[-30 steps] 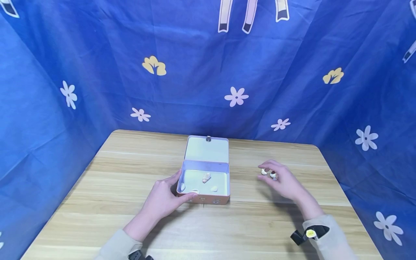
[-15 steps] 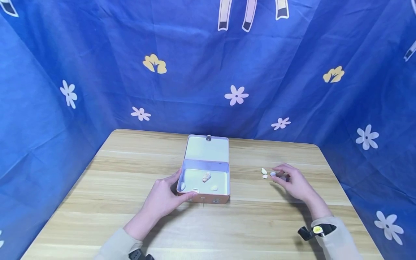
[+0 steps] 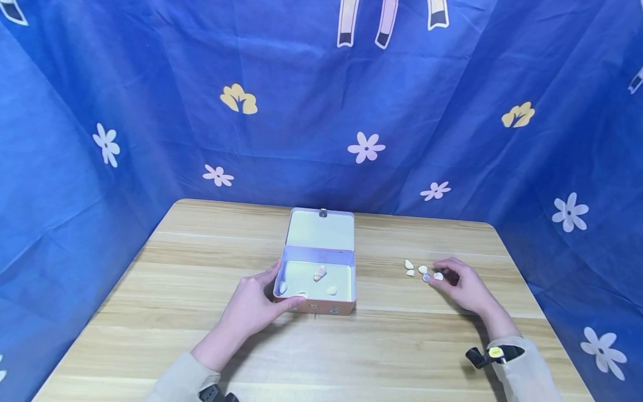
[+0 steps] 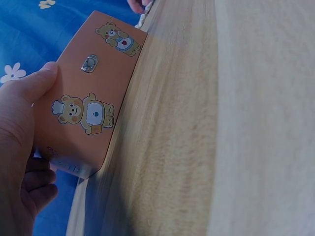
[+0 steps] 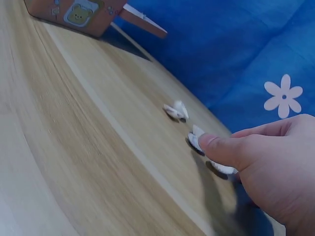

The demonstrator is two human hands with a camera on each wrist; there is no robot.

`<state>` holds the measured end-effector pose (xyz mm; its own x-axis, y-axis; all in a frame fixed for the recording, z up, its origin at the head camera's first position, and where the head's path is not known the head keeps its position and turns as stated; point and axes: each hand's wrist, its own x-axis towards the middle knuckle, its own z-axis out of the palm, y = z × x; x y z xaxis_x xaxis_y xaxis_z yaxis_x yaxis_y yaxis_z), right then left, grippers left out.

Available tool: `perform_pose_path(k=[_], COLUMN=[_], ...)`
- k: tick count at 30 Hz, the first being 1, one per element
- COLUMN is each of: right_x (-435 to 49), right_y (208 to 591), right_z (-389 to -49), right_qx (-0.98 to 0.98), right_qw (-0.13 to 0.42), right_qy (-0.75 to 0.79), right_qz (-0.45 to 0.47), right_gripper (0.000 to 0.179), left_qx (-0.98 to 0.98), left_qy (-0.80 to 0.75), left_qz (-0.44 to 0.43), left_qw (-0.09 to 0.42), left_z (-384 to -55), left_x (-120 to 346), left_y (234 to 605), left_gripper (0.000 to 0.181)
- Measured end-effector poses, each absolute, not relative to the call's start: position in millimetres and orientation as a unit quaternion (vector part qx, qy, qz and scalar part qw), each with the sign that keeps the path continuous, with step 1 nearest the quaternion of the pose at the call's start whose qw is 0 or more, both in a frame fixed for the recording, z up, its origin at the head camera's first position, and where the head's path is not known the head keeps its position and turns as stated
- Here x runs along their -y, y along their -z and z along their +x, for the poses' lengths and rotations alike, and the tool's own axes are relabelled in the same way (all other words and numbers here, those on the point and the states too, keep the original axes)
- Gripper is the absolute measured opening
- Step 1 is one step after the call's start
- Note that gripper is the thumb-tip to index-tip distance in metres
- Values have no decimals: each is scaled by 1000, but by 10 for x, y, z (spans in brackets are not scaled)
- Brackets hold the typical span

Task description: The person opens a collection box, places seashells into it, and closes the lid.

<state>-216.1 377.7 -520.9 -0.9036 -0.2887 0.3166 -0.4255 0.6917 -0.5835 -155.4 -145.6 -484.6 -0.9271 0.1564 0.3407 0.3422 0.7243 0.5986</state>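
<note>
An orange tin box (image 3: pixel 329 307) with bear pictures on its front stands with its lid (image 3: pixel 320 229) raised. My left hand (image 3: pixel 253 304) grips the box's left front corner, thumb over the front rim and fingers along the side. Inside lie a striped spiral seashell (image 3: pixel 319 273) and a few smaller pale shells (image 3: pixel 332 290). To the right, my right hand (image 3: pixel 467 287) hovers low beside several loose seashells (image 3: pixel 423 269). A gap shows between thumb and index finger, with a white shell (image 3: pixel 438 276) there. In the right wrist view the thumb tip partly covers a shell (image 5: pixel 195 140).
The light wooden table (image 3: pixel 351 357) has its back edge against a blue curtain (image 3: pixel 301 111) with printed flowers. Bare wood lies between the box and the loose shells. A metal clasp (image 3: pixel 323 213) sits at the lid's top edge.
My right hand has moved right and slightly toward me, uncovering more loose shells on the table. My left hand and the box stay in place.
</note>
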Motion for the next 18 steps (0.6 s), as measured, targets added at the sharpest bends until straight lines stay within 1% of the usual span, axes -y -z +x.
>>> perform_pose_path(k=[9, 18], right_x=[-3843, -3853], right_y=[5258, 5278], right_z=[-2163, -2135], right_qx=[924, 927], right_qw=[112, 90], right_qy=[-311, -311], right_qz=[195, 191], right_gripper=[37, 36], left_qx=[918, 920], left_qy=[347, 347], left_qz=[-136, -134], left_qw=[133, 127], left_z=[-1555, -1555], left_x=[1464, 1470], left_y=[4841, 4841], left_gripper=[110, 112])
